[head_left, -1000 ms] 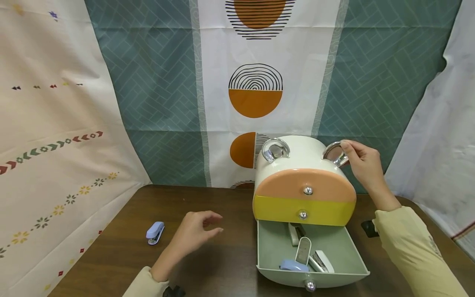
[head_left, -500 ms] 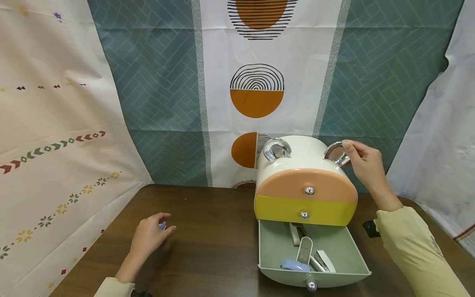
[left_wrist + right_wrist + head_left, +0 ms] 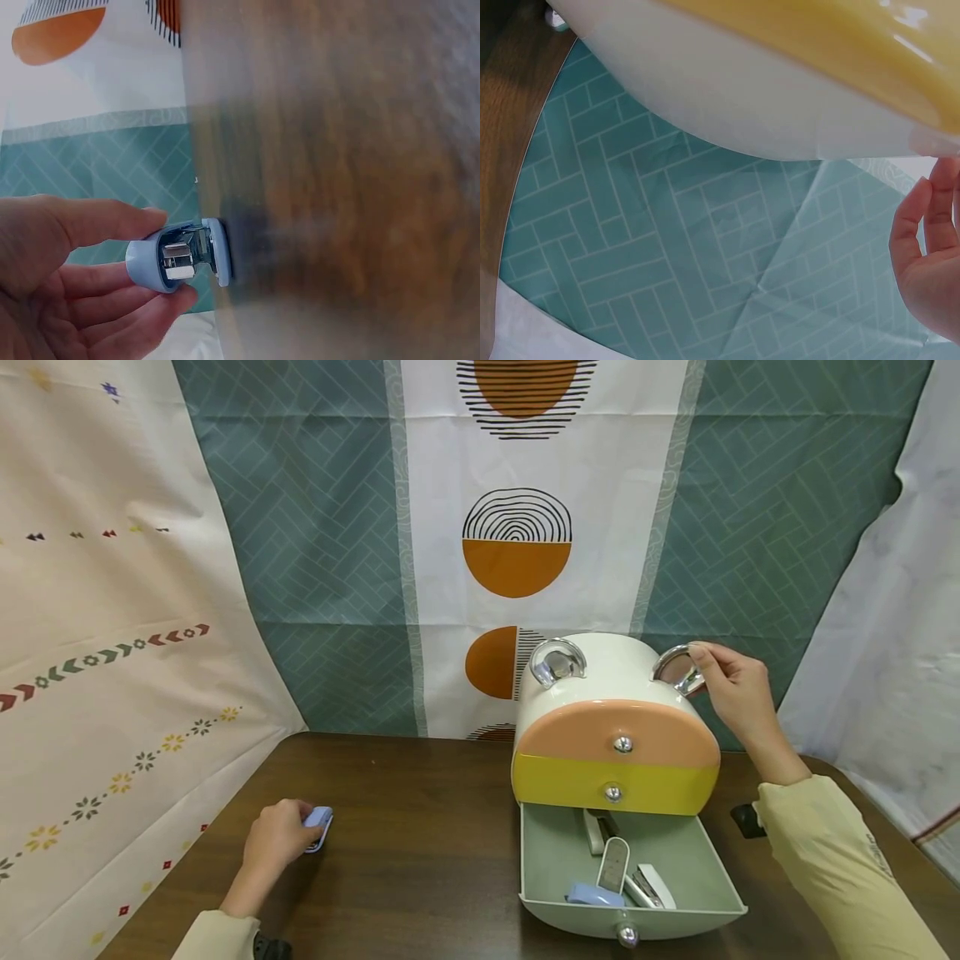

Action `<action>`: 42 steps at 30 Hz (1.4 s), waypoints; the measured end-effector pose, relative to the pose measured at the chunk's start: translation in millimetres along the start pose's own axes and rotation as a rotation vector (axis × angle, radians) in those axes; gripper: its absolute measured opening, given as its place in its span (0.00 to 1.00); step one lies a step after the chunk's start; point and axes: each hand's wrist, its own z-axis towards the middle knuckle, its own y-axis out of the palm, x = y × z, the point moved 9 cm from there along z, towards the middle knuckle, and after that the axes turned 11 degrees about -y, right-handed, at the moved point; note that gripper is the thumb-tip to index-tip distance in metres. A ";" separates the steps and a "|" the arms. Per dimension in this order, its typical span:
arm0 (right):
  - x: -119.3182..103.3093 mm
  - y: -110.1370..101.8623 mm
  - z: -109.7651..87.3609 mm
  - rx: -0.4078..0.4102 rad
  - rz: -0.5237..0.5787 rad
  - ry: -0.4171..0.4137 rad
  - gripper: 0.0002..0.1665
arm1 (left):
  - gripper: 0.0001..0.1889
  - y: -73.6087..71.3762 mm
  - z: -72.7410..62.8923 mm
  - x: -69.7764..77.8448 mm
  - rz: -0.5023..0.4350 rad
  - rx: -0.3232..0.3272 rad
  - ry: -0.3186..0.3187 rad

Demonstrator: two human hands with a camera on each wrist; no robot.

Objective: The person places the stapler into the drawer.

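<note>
My left hand (image 3: 276,837) holds a light blue mini stapler (image 3: 320,823) at the left of the table. In the left wrist view, thumb and fingers pinch the stapler's top (image 3: 142,266), while its base stands close to the tabletop; whether it touches cannot be told. My right hand (image 3: 738,689) pinches the right silver ring handle (image 3: 657,671) on top of a small rounded drawer cabinet (image 3: 611,668). In the right wrist view only part of that hand (image 3: 934,255) shows, at the cabinet's edge.
The cabinet's green bottom drawer (image 3: 547,852) is pulled out. Inside lie a blue stapler (image 3: 595,895), a white stapler (image 3: 656,887) and other small staplers. The orange drawer (image 3: 558,731) and yellow drawer (image 3: 555,781) are closed. A patterned curtain (image 3: 337,568) hangs behind the brown table (image 3: 435,860).
My left hand has moved left across the table to the blue mini stapler and taken hold of it. The right hand stays on the ring handle.
</note>
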 end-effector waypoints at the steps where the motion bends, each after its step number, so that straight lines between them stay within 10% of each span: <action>1: -0.2 0.1 0.0 -0.001 -0.001 0.000 0.19 | 0.15 0.2 0.1 -1.0 -0.001 -0.004 -0.007; 21: 0.8 2.3 -1.3 -0.003 0.008 0.011 0.19 | 0.15 -9.2 -1.0 9.8 -0.015 0.050 0.027; 42: 0.6 -0.1 -1.0 -0.007 -0.004 0.013 0.20 | 0.13 -53.6 -61.0 123.7 -0.361 0.298 0.345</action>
